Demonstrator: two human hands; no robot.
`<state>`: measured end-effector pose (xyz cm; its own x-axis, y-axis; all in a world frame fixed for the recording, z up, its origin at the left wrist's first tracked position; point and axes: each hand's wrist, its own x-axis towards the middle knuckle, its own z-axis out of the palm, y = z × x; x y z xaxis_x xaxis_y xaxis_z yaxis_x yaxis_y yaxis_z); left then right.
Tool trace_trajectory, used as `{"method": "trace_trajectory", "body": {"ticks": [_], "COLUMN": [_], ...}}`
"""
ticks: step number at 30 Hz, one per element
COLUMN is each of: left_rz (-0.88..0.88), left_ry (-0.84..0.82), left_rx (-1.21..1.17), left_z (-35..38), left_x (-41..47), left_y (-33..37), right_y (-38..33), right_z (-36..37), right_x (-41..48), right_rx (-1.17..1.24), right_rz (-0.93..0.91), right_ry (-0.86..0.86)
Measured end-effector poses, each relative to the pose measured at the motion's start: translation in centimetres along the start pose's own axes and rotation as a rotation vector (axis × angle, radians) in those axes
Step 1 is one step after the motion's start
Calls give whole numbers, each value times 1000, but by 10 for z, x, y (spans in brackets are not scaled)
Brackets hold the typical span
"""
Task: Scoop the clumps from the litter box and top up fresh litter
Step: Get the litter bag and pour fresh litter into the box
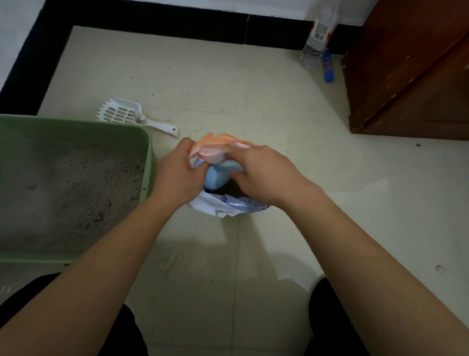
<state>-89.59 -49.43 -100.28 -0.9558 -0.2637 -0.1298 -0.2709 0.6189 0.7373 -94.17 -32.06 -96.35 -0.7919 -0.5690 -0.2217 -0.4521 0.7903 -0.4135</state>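
Head view looks down on both hands meeting at a litter bag [218, 176] that stands on the tiled floor [261, 101] between them. The left hand [177, 170] has its fingers curled round the bag's orange-pink top edge, and the right hand [259, 174] clamps the same crumpled top from the other side. The two hands are close together. Just left of the left hand sits the green litter box [63, 123], holding grey litter [86, 188]. A white scoop [126, 114] lies on the floor just beyond the box, apart from both hands.
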Motion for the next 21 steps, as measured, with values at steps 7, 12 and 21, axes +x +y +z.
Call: {"method": "trace_trajectory", "body": {"ticks": [7,12,21], "left_rz": [-192,-130,-206], "left_ry": [-63,-103,-44], "left_rx": [-143,-130,-93], "left_z": [-8,-8,1], "left_x": [7,-2,-8], "left_y": [2,-1,-2], "right_y": [11,6,-40], "right_z": [-62,-53,-16], "right_x": [-26,-43,-62], "right_rx": [124,-215,78], "right_rz": [363,507,628], "right_ry": [5,-59,-264]}}
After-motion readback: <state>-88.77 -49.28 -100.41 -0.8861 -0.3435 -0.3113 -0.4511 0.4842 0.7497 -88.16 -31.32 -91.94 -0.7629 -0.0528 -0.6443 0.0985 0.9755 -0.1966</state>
